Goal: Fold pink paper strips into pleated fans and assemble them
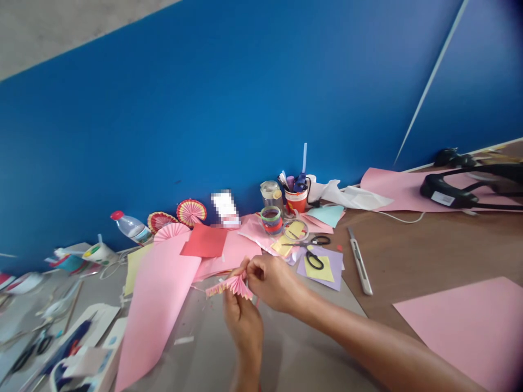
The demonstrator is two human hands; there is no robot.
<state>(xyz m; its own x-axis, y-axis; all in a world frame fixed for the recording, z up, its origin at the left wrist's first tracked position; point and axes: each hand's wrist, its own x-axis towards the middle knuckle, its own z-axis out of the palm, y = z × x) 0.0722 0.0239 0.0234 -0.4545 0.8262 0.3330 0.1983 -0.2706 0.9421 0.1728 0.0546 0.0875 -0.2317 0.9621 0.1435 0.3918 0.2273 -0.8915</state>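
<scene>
A pleated pink paper fan with a yellowish edge is between my two hands above the grey work surface. My left hand grips the fan from below, its fingers closed around the folds. At the fan's upper right edge, my right hand has its fingers pinched together; whether they hold the paper or something small is hidden. Just behind the hands lie a red paper square and pink sheets. Finished round paper rosettes lean against the blue wall.
Black-handled scissors lie on purple and yellow paper at the right, near a white utility knife. Tape rolls and a red cup of pens stand behind. A curled pink sheet and a bottle are leftward.
</scene>
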